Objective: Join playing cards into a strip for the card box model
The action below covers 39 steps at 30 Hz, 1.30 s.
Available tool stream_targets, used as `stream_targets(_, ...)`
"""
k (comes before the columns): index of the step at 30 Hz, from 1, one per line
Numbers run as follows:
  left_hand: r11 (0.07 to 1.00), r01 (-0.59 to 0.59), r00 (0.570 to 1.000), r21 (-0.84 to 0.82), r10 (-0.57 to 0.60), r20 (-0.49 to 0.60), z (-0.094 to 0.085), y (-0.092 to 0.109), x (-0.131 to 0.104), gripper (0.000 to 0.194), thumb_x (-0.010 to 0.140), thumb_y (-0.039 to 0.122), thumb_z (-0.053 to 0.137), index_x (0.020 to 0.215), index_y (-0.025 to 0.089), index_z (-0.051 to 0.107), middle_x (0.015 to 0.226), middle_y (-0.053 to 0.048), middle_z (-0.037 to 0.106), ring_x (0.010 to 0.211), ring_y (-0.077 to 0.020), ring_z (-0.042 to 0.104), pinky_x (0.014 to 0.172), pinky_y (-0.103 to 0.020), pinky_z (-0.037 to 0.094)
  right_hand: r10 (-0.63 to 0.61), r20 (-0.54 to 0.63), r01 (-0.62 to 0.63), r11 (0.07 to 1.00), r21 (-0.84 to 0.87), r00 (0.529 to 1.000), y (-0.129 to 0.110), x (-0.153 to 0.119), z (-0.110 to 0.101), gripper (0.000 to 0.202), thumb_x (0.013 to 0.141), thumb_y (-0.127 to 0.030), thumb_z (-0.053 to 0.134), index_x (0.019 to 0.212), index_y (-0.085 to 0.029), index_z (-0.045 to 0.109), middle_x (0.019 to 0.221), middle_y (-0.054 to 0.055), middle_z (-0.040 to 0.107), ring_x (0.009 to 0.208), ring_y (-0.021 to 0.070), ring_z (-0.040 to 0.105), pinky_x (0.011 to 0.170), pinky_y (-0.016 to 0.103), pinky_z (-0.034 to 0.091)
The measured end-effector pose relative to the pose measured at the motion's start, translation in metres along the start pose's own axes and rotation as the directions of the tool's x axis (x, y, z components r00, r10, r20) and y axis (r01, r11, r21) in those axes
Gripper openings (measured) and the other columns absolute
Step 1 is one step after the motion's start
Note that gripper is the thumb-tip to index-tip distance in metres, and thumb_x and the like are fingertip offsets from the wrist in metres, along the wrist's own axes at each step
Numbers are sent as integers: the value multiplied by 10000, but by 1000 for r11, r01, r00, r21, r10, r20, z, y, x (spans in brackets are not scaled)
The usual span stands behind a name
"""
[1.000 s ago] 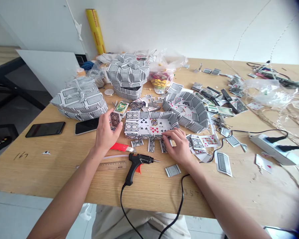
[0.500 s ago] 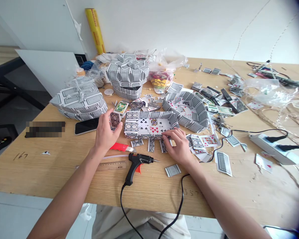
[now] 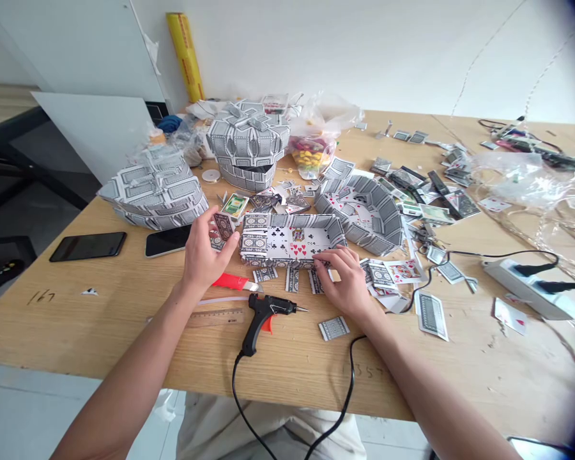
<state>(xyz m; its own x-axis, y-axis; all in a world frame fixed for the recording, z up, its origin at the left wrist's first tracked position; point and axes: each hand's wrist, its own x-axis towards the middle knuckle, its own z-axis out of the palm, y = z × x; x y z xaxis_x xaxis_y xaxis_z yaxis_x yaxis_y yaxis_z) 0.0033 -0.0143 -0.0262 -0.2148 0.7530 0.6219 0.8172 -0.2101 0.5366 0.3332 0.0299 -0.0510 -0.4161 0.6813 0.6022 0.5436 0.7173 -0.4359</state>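
Card tray: a shallow rectangular tray (image 3: 291, 241) built of playing cards lies on the bench (image 3: 124, 306) in front of the person, between the two hands, face cards showing on its floor.
Left hand: the left hand (image 3: 202, 255) sits just off the tray's left end, its grip closed on a folded card piece (image 3: 223, 225) pinched between thumb and fingers.
Right hand: the right hand (image 3: 345, 280) rests at the tray's near right corner, fingers together and pressing down on the near wall, clamped on nothing.
Tray axis: long side runs left to right across the view, open side up.
Near things: a black glue gun (image 3: 263, 313) lies just nearer than the tray, nozzle pointing right; a red knife (image 3: 232, 282) lies by the left wrist.
Surface: a light wooden bench strewn with loose cards, other card models, two phones (image 3: 87, 246) and a power strip (image 3: 529, 287).
Room: white wall behind.
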Motion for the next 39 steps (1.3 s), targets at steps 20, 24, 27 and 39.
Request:
stream_targets(20, 947, 41, 987, 319, -89, 136, 3, -19, 0, 659, 835, 194, 691, 1483, 178, 570, 1304, -227, 653, 1205, -450, 660, 1003, -644, 544, -71, -37, 72, 997, 9, 997, -25, 24, -8, 121, 1021, -180, 640, 1074, -262, 712, 986, 59, 787, 916, 268, 736, 1116, 558, 519)
stream_targets(24, 950, 73, 980, 303, -125, 157, 2, -12, 1, 655, 861, 198, 663, 1504, 156, 547, 1318, -238, 642, 1240, -450, 651, 1027, -649, 534, 152, 106, -170, 967, 188, 983, -43, 53, 2, 126, 1026, -317, 642, 1026, -243, 744, 1019, 78, 805, 979, 279, 758, 935, 450, 581)
stream_targets(27, 978, 66, 980, 197, -100, 171, 1, -6, 1, 656, 909, 208, 622, 1543, 119, 477, 1362, -234, 632, 1318, -404, 625, 1122, -590, 517, 427, 262, -497, 798, 342, 866, -47, 83, 21, 166, 952, -341, 725, 1056, -214, 746, 1078, 99, 807, 1050, 288, 753, 991, 449, 560)
stream_targets(39, 995, 81, 988, 54, -87, 126, 2, -4, 0, 679, 881, 234, 682, 1509, 146, 442, 1393, -203, 603, 1354, -372, 612, 1159, -537, 531, 567, 735, -891, -5, 453, 371, -54, 145, 82, 173, 985, -145, 670, 813, -170, 672, 754, 71, 743, 633, 153, 659, 667, 282, 581)
